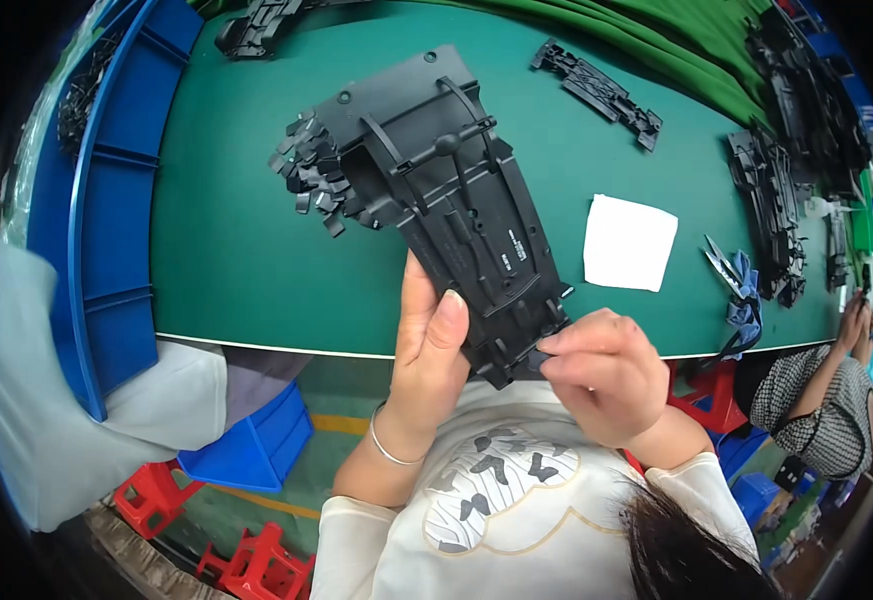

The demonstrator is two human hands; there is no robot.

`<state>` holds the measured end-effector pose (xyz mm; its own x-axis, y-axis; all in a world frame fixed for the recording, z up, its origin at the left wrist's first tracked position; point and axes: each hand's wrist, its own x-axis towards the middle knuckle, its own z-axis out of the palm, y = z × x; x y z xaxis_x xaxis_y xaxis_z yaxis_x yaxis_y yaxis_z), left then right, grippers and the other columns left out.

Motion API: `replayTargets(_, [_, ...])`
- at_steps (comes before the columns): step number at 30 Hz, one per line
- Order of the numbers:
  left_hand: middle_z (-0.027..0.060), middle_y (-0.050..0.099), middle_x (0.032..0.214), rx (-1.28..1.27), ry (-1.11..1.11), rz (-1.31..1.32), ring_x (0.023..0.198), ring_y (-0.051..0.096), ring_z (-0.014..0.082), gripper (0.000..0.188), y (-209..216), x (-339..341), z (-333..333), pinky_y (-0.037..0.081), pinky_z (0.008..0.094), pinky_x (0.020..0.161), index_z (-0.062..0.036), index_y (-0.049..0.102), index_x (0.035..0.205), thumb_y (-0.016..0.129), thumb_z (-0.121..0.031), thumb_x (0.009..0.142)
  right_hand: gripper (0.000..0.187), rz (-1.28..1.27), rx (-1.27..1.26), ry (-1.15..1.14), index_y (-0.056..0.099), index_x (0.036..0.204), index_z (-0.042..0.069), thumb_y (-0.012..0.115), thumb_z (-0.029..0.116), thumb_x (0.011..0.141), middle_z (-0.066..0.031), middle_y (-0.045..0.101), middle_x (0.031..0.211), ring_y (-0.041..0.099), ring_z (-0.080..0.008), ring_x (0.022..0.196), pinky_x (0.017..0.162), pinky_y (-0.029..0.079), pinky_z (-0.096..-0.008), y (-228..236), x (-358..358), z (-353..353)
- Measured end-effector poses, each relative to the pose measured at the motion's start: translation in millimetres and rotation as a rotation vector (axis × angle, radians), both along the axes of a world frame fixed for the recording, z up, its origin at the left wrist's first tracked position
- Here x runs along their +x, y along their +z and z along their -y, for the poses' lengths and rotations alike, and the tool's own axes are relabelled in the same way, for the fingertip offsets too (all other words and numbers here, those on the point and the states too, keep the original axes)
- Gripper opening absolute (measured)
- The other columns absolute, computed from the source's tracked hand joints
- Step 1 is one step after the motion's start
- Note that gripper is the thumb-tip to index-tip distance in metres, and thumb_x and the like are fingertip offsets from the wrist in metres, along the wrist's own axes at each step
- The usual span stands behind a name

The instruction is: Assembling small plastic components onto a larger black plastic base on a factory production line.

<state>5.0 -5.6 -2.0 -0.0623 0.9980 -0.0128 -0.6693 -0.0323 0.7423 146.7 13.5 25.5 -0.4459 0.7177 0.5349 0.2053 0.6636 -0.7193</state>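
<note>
On the green worktop (227, 250), a long black moulded plastic panel (447, 190) lies slantwise, its near end overhanging the front edge. Left hand (427, 345) grips that near end, thumb on top, fingers underneath and hidden. Right hand (597, 375) pinches a small black tab (540, 350) at the panel's near right corner, fingertips closed tight on it; the tab is too small to make out further.

Containers: left of the panel, a blue tray (117, 200) runs along the worktop's side, cut off by the picture's rim. Its divided bays look bare where visible; dark pieces show in its far end, too blurred to identify. Below and left of the panel, under the worktop, sits a blue bin (252, 440), contents not visible. Red plastic stools or crates (247, 565) stand lower still, partly cut off.

Just left of the panel's far end, touching it, a heap of small black offcuts (307, 180). Right of the panel, a white square cloth (630, 243); beyond that, snips (725, 268) on a blue rag (747, 300). Farther right, stacks of black moulded parts (772, 200), edges bent by the lens and hard to separate. One more black strip (597, 93) lies beyond the panel's right side.

Far right of the panel, another person's checked sleeve (822, 400); their hands are mostly cut off.
</note>
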Motion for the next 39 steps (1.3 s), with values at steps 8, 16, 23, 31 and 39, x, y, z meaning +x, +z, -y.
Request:
replayTargets(8, [0.0059,0.034,0.119,0.065,-0.035,-0.013,0.106,0.036,0.0138,0.056,-3.3,1.8,8.6,0.028,0.0295,0.09,-0.0057,0.012,0.128,0.042,-0.026,0.085,0.026,0.064,0.176,0.041,0.059,0.079,-0.002,0.062,0.001,0.053,-0.0123,0.052,0.085,0.053,-0.0196,0.065,0.051,0.043,-0.0262,-12.1,-4.5,4.3])
replayTargets(16, [0.006,0.035,0.118,0.09,-0.038,0.0,0.105,0.037,0.0136,0.055,-5.8,2.9,8.5,0.028,0.0288,0.09,-0.0046,0.014,0.127,0.043,-0.025,0.085,0.03,-0.032,0.04,-0.004,0.057,0.078,-0.002,0.063,-0.009,0.05,-0.0118,0.054,0.081,0.054,-0.0205,0.063,0.052,0.044,-0.0261,-10.9,-5.8,4.7])
replayTargets(23, [0.0066,0.036,0.117,0.101,-0.032,-0.022,0.104,0.037,0.0142,0.055,-2.3,6.6,6.4,0.029,0.029,0.089,-0.0044,0.015,0.127,0.043,-0.024,0.084,0.028,-0.068,0.091,-0.012,0.054,0.079,0.001,0.062,-0.011,0.054,-0.0119,0.053,0.082,0.054,-0.0201,0.064,0.053,0.044,-0.0273,-9.6,0.5,5.5])
replayTargets(31, [0.0068,0.035,0.118,0.096,-0.005,-0.003,0.106,0.037,0.0152,0.054,-4.6,8.2,6.0,0.029,0.0308,0.09,-0.0055,0.013,0.127,0.042,-0.023,0.085,0.025,-0.211,-0.308,-0.052,0.055,0.079,0.002,0.06,-0.013,0.059,-0.0117,0.054,0.082,0.053,-0.0174,0.067,0.054,0.043,-0.0237,-1.7,2.7,10.0])
replayTargets(39, [0.0056,0.037,0.115,0.091,-0.012,-0.001,0.102,0.038,0.0133,0.05,-3.2,12.5,6.3,0.029,0.0283,0.089,-0.005,0.018,0.125,0.043,-0.022,0.085,0.025,-0.123,-0.284,0.001,0.055,0.079,0.001,0.067,-0.005,0.058,-0.0093,0.055,0.071,0.053,-0.0166,0.062,0.051,0.042,-0.0238,4.1,1.4,6.4])
